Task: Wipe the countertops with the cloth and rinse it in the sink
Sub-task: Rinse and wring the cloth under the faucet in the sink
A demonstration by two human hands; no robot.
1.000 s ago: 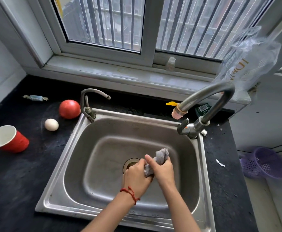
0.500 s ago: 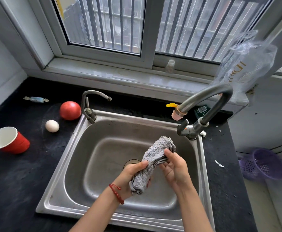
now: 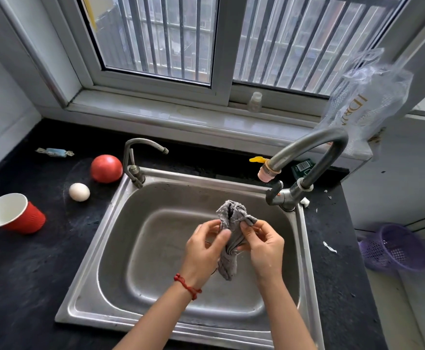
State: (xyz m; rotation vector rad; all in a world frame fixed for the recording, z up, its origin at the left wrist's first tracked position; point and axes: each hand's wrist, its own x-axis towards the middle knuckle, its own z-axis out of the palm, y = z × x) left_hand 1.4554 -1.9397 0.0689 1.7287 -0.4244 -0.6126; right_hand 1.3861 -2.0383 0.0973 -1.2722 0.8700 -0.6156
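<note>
Since the earlier frame the crumpled grey cloth has been bunched narrower. The left hand and right hand both pinch it, raised over the stainless steel sink, left of the curved grey faucet.

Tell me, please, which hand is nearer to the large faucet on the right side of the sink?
The right hand, just below and left of the large faucet. The left hand is farther left, across the cloth both hold.
</note>
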